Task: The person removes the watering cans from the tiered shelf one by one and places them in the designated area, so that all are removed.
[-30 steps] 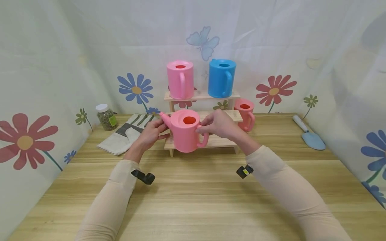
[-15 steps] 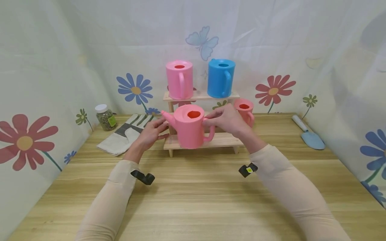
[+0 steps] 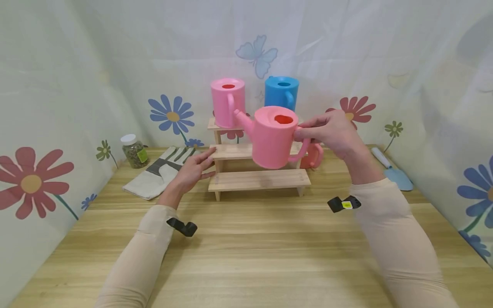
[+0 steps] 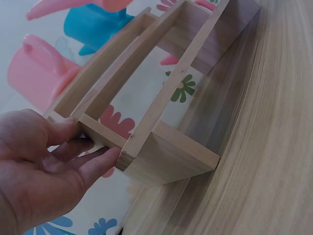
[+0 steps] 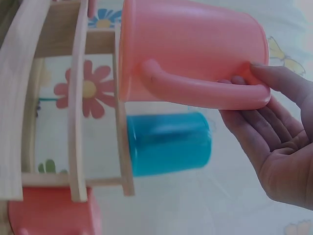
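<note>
In the head view a pink watering can [image 3: 271, 139] hangs above the stand, its spout pointing left. My right hand [image 3: 335, 133] holds it by the top of its handle; the right wrist view shows the thumb and fingers around that handle [image 5: 210, 93]. My left hand [image 3: 190, 173] grips the left end of a tiered wooden stand [image 3: 258, 180], thumb and fingers against its boards in the left wrist view. On the top tier are a lighter pink watering can [image 3: 228, 102] and a blue watering can [image 3: 281, 92], the latter partly hidden.
Another pink watering can [image 3: 316, 156] stands right of the stand, mostly hidden. Cloth gloves [image 3: 148, 182] and a white-lidded jar [image 3: 135, 153] lie to the left. A light blue trowel [image 3: 398, 177] rests at the right. A printed curtain [image 3: 173, 51] borders the table.
My right hand has lifted the pink watering can up and to the right, away from the front of the stand. The left hand has stayed at the stand's left end.
</note>
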Tool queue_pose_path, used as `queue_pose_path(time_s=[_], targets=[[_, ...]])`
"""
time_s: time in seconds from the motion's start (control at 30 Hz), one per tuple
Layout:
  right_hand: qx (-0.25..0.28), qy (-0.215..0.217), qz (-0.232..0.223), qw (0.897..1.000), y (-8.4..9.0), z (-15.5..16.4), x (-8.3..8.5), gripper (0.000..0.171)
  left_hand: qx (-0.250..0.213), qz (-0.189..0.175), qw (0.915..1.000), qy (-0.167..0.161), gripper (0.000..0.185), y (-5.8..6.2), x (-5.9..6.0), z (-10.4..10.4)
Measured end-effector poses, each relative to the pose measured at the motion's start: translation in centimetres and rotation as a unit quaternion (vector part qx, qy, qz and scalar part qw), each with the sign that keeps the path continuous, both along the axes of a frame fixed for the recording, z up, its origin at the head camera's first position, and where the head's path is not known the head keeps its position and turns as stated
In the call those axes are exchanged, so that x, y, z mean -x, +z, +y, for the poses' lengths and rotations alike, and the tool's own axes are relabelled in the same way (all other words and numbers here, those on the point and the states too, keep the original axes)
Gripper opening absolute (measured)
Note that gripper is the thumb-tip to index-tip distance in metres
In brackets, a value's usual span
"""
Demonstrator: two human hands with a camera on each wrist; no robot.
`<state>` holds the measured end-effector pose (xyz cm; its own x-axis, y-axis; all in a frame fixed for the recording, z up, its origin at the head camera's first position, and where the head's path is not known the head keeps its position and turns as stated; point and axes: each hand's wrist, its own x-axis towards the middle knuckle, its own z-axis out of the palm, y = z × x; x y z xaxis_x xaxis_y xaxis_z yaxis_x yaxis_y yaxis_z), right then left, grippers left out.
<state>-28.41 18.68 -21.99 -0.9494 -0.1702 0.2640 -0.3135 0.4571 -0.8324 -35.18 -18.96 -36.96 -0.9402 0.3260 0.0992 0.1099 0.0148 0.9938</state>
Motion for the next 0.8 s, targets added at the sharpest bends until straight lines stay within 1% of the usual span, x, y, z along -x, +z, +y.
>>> queue_pose_path(time_s=[0.1, 0.17, 0.27, 0.33, 0.4, 0.47, 0.53, 0.57, 0.63, 0.7, 0.8], targets=[[0.013, -0.002, 0.011, 1.0, 0.6, 1.7, -0.3, 0.039, 0.0, 0.005, 1.0, -0.001, 0.044, -0.2, 0.1, -0.1], [0.032, 0.0, 0.019, 0.999, 1.0, 2.8, -0.6, 0.038, 0.0, 0.007, 1.0, -0.002, 0.044, -0.3, 0.1, -0.2], [0.075, 0.007, 0.026, 0.997, 1.7, 4.8, -1.0, 0.035, -0.003, 0.003, 1.0, -0.001, 0.043, -0.3, 0.1, -0.2], [0.118, 0.017, 0.033, 0.992, 2.3, 6.3, -1.2, 0.032, -0.003, 0.0, 1.0, 0.002, 0.043, -0.3, 0.1, -0.1], [0.172, 0.023, 0.032, 0.984, 2.8, 7.9, -1.3, 0.029, -0.003, -0.002, 1.0, 0.005, 0.042, -0.2, 0.1, 0.0], [0.213, 0.011, 0.022, 0.977, 3.4, 9.6, -1.3, 0.027, -0.002, -0.003, 1.0, 0.006, 0.042, -0.1, 0.1, 0.0], [0.236, -0.014, 0.014, 0.972, 3.9, 11.2, -1.2, 0.028, -0.002, -0.003, 1.0, 0.006, 0.043, -0.1, 0.0, 0.0], [0.237, -0.029, 0.006, 0.971, 4.0, 11.9, -1.1, 0.029, -0.003, -0.003, 1.0, 0.007, 0.043, -0.1, 0.0, 0.0], [0.217, -0.062, -0.011, 0.974, 4.0, 13.2, -0.9, 0.031, -0.003, -0.004, 1.0, 0.008, 0.043, 0.0, 0.0, 0.0], [0.182, -0.091, -0.026, 0.979, 3.4, 14.2, -0.6, 0.032, -0.003, -0.004, 1.0, 0.006, 0.043, 0.0, 0.0, 0.0], [0.122, -0.127, -0.058, 0.983, 2.0, 15.3, 0.2, 0.034, -0.007, -0.004, 1.0, 0.002, 0.043, -0.1, 0.0, 0.1]])
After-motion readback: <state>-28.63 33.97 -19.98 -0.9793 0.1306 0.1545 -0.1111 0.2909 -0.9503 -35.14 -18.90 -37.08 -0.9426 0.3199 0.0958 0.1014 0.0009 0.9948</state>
